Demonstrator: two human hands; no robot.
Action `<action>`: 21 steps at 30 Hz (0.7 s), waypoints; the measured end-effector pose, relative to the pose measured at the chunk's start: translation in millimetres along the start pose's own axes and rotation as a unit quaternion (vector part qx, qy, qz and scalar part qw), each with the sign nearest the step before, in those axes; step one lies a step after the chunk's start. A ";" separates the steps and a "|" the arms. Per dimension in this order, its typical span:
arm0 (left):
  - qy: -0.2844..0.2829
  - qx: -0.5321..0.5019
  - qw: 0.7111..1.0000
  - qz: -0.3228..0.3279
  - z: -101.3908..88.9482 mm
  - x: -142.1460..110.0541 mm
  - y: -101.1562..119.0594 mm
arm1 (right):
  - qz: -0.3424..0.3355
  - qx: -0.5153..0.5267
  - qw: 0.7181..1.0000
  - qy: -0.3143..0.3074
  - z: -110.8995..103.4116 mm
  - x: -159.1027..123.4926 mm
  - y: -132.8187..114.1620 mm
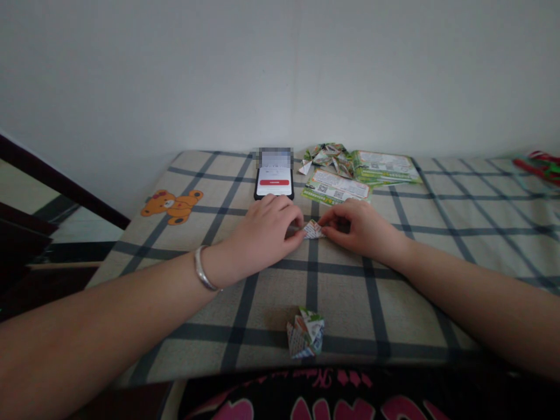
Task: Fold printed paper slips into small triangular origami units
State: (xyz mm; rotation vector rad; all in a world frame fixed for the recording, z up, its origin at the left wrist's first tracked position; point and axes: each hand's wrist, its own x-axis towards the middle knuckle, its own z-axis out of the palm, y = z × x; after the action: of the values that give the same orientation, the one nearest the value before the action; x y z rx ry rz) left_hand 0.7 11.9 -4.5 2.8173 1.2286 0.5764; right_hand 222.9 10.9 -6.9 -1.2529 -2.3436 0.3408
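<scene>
Between my two hands is a small folded piece of printed paper (312, 230), pinched at both ends just above the tablecloth. My left hand (273, 229), with a silver bangle (202, 269) on its wrist, grips the paper's left end between thumb and fingers. The right end is held by the thumb and index finger of my right hand (356, 226). Closer to me, near the table's front edge, lies a folded paper piece (305, 333) with green and white print. Part of the held paper is hidden by my fingers.
A phone (274, 182) with a lit screen lies beyond my left hand. Several folded paper pieces (329, 158), a flat printed leaflet (336, 188) and a leaflet stack (385, 166) are at the back. A bear cutout (172, 205) lies left on the checked tablecloth (350, 303).
</scene>
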 end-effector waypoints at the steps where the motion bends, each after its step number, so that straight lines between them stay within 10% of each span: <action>1: 0.008 -0.011 1.000 0.010 0.9 0.3 -0.8 | -0.003 -0.003 1.000 0.001 0.0 -0.2 0.2; 21: -0.006 0.005 0.988 0.154 -1.7 1.0 -5.9 | -0.238 -0.209 0.949 0.005 -9.0 -14.9 -6.1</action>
State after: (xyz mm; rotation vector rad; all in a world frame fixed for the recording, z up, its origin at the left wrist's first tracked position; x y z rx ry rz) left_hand -3.4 16.5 -3.5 3.0350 0.7982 0.5610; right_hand 230.2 -4.8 -0.7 -0.7943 -2.6941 -0.3347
